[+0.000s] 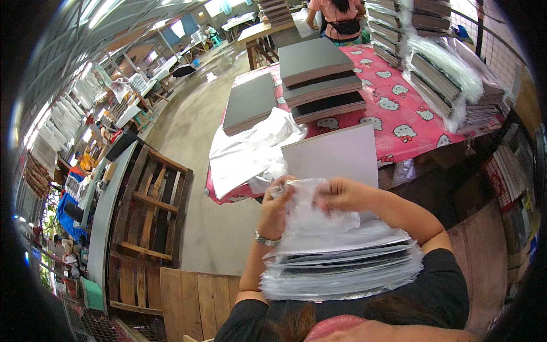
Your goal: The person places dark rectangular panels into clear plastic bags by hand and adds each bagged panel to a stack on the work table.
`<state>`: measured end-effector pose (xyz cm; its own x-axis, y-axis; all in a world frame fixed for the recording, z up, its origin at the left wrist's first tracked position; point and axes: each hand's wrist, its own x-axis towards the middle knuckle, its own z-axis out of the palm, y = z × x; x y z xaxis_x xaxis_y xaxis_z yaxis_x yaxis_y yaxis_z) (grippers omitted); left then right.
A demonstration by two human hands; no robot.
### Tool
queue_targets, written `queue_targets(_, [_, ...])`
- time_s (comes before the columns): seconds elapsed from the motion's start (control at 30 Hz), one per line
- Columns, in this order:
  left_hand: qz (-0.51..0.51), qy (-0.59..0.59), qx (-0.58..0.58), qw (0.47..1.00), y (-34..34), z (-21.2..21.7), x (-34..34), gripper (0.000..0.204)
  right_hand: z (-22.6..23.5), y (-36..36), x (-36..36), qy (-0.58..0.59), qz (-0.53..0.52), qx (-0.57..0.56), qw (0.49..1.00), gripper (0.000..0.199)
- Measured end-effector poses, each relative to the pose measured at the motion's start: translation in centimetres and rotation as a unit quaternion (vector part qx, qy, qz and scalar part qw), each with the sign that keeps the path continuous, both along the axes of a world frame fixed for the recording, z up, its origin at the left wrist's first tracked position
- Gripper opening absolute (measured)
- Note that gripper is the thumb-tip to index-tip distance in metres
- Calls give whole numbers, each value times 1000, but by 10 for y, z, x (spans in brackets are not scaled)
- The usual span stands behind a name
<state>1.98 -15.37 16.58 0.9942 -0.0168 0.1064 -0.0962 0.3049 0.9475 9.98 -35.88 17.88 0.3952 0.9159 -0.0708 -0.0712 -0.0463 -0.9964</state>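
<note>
My left hand (278, 198), with a metal watch (266, 240) on its wrist, is closed on the edge of a clear plastic bag (305, 208). Opposite it, my right hand (337, 195) pinches the same plastic, its fingers a little blurred. Against my body, below both hands, rests a stack of flat sheets or boards in clear plastic (342, 268), light and dark layers showing at its edge. A plain whitish board (336, 151) leans at the table's near edge, just beyond my hands.
Dark grey boards stand in stacks (316, 62) on a pink patterned tablecloth (393, 111). White plastic sheets (250, 148) lie crumpled at the table's left. Plastic-wrapped bundles (439, 74) pile up at right. A wooden pallet (149, 222) stands left. Another person (340, 23) is across the table.
</note>
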Motion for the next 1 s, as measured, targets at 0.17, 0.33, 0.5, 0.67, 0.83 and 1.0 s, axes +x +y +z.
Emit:
queue_targets(0.17, [-37,177,-76,981,-11,1,-33,38,9,-52,28,-6,178,205,962,25])
queue_targets(0.33, [-92,23,80,992,4,-2,-37,41,11,-58,24,-32,268,73,960,22])
queue_targets(0.5, [-219,41,-123,967,48,-20,-19,34,0,-60,39,-105,110,241,959,12])
queue_targets(0.67, [-150,16,214,965,36,-30,-27,39,-30,-89,43,147,-284,249,914,17])
queue_targets(0.83, [-121,-36,-166,978,62,9,-33,42,-12,-91,39,-190,68,-22,979,19])
queue_targets(1.0, [-209,-13,304,930,26,-29,-35,48,9,-76,23,208,-269,365,866,15])
